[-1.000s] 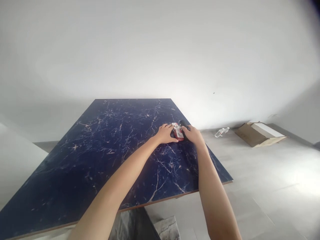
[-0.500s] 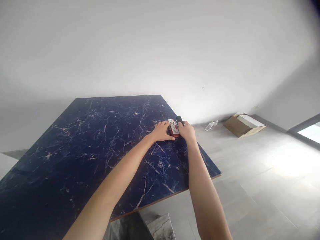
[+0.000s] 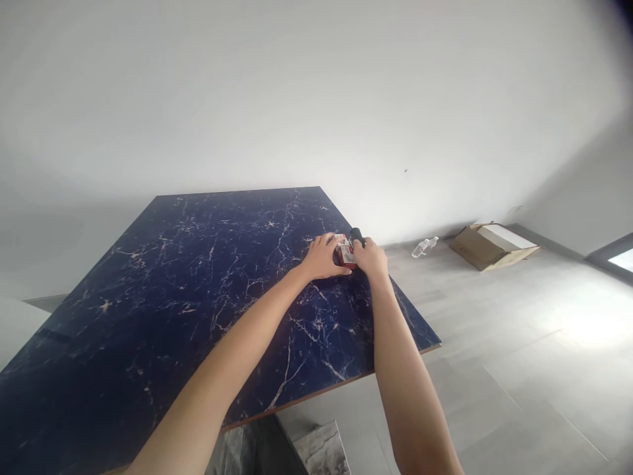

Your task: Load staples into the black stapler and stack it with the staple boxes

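Near the right edge of a dark blue, white-veined marble-look tabletop (image 3: pixel 208 290), my two hands are close together. A small red-and-white box (image 3: pixel 348 256) lies between them, with another red-and-white piece just behind it. My left hand (image 3: pixel 324 257) curves around the box's left side, thumb along its near edge and fingers over the far side. Closed around a black cylindrical object (image 3: pixel 357 235), my right hand (image 3: pixel 372 257) sits against the box's right side. The black object's upper end sticks out past my thumb; its lower part is hidden by my hand.
On the grey floor beyond the table's right side lie a clear plastic bottle (image 3: pixel 424 247) and an opened cardboard box (image 3: pixel 475 247). A pale wall (image 3: pixel 297 99) rises behind the table. Below the near edge is a grey marbled panel (image 3: pixel 324 448).
The view has shifted slightly, so the bottle and cardboard box appear a little farther right. Both hands keep nearly the same place and grip around the red-and-white box and black object.
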Motion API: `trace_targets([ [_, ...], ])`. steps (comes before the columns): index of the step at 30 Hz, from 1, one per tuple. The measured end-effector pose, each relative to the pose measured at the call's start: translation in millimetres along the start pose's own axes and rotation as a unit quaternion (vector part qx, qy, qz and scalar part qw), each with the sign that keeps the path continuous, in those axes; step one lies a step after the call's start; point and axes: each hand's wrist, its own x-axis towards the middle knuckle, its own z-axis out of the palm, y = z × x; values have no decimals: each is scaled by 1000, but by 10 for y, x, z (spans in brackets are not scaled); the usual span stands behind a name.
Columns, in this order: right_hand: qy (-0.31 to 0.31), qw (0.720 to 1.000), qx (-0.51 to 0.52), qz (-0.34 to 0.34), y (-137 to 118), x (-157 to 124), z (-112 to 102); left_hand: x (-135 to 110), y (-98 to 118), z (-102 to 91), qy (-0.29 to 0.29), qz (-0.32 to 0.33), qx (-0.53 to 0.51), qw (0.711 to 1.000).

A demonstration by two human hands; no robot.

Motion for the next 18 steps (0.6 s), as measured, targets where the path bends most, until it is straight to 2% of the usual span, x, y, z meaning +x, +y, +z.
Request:
trace_targets([
  [4,1,1000,-4,3,-16,-6,-4,146,-138,-20,-86,-4,-10,996],
  [8,10,1000,-15,1,-5,12,20,182,-168,36,-70,18,2,997],
  [13,13,1000,-13,-3,14,36,42,155,-130,66,-58,0,10,998],
  [18,11,1000,-14,-4,-2,16,34,178,-114,56,-98,-5,-1,995],
])
